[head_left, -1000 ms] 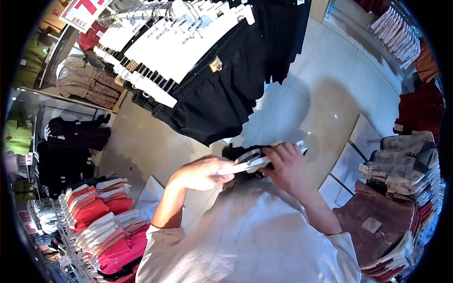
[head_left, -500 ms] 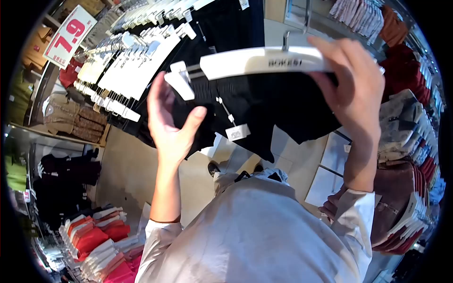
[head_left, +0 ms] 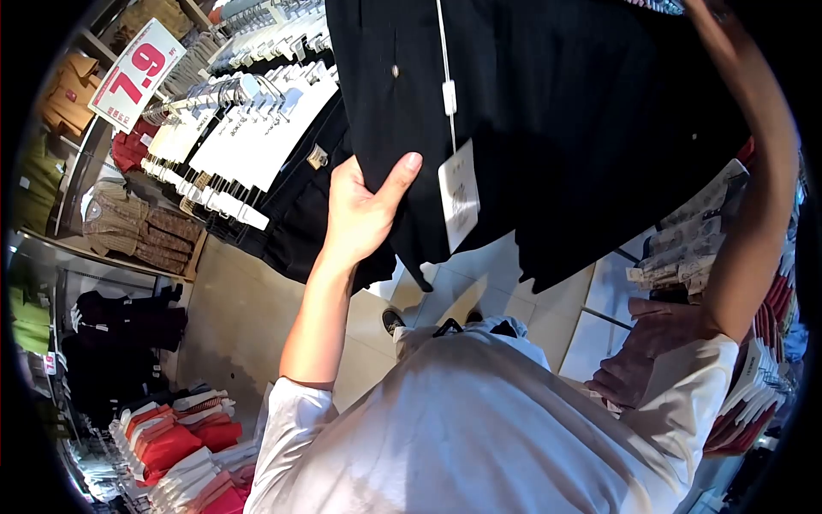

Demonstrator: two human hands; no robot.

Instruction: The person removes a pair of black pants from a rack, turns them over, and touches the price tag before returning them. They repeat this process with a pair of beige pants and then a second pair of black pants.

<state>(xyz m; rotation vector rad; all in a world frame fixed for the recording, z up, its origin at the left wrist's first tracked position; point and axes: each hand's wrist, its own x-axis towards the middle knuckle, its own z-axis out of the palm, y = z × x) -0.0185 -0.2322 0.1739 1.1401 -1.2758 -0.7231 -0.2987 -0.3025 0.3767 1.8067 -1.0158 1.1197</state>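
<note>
Black trousers or shorts (head_left: 591,128) hang close to the camera across the upper middle and right. A white paper tag (head_left: 460,195) dangles on a string before them. Against the left part of the black cloth is my left hand (head_left: 361,210), closed on it, thumb across the front and the other fingers hidden behind. My right arm reaches up along the right side; at the top edge my right hand (head_left: 706,10) shows only in a dark sliver, its fingers out of sight. The hanger is out of view.
Left of the cloth, white hangers (head_left: 248,141) with black garments crowd a rack, beside a price sign (head_left: 137,75). Red and white clothes (head_left: 175,437) lie at the lower left. More hung clothes (head_left: 693,248) line the right.
The black garment has come up and nearer, and its hanger has left the view. My right hand has risen to the top edge. My left hand has moved right and closed on the cloth.
</note>
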